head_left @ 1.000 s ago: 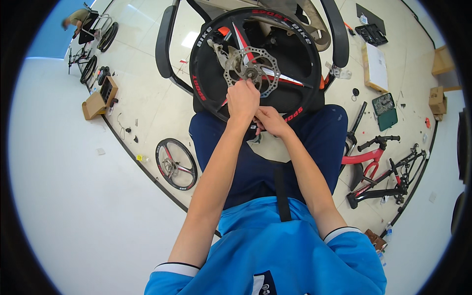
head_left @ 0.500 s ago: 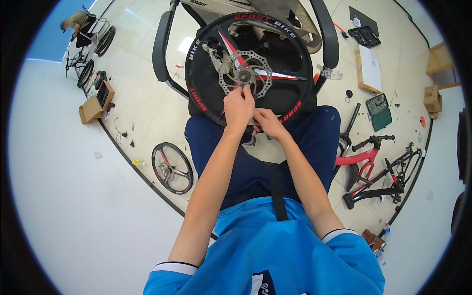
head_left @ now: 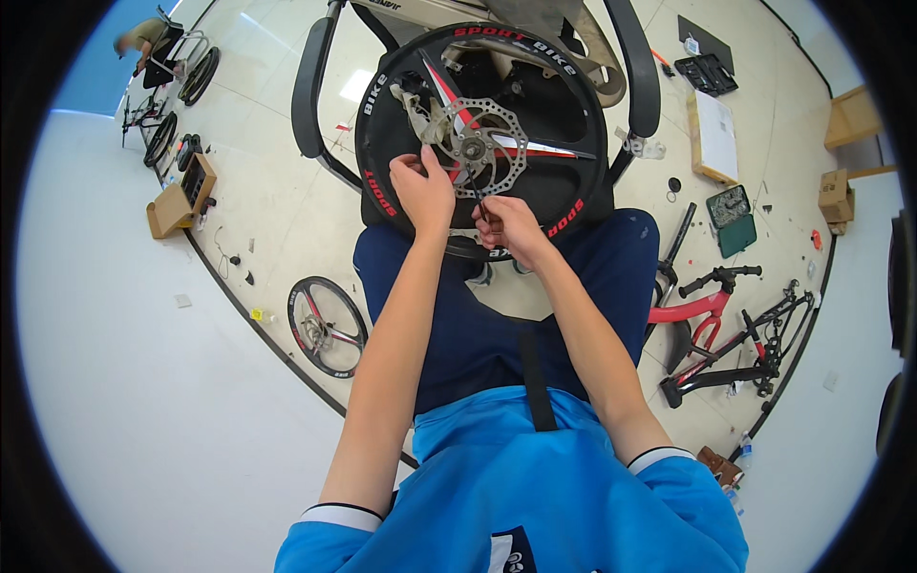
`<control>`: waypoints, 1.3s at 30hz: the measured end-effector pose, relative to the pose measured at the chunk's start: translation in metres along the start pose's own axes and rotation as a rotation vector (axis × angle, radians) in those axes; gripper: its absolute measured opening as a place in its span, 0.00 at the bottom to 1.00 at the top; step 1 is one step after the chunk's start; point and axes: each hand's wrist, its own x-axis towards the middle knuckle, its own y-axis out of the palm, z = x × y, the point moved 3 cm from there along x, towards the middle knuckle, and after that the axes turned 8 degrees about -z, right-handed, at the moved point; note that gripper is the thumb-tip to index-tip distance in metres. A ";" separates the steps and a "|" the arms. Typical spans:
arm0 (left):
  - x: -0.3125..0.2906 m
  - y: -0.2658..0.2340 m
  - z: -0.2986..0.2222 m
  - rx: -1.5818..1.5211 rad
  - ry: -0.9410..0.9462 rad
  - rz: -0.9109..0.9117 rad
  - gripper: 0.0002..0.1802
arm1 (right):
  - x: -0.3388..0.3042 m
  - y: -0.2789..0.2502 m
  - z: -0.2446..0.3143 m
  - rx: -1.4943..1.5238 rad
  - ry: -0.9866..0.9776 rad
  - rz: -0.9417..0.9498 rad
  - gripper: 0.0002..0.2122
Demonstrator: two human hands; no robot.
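Chair beneath wheel — right hand grips tool, seemingly.

The tool's lower end is hidden inside the right grip, and its tip is too fine to tell whether it touches the disc. The left grip covers part of the wheel; whether its curled fingers hold anything cannot be told. Nor can the kind of the pale bundle beside the disc. The wheel hides much of the seat. The upper edge cuts off the right armrest, the lower edge the shirt. Parts in the green case are too small to tell; the distant person's head is blurred.
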 end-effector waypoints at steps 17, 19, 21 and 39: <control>0.003 0.035 -0.013 -0.026 -0.081 -0.057 0.28 | -0.001 0.005 0.006 -0.049 0.215 0.142 0.25; 0.005 0.038 -0.011 -0.029 -0.075 -0.058 0.28 | -0.001 0.002 0.009 -0.080 0.246 0.158 0.25; 0.006 0.036 -0.005 -0.029 -0.071 -0.063 0.28 | -0.003 -0.016 0.029 -0.235 0.206 0.106 0.25; 0.008 0.036 -0.007 -0.131 -0.168 0.035 0.31 | -0.026 0.002 0.056 -0.067 0.002 -0.078 0.24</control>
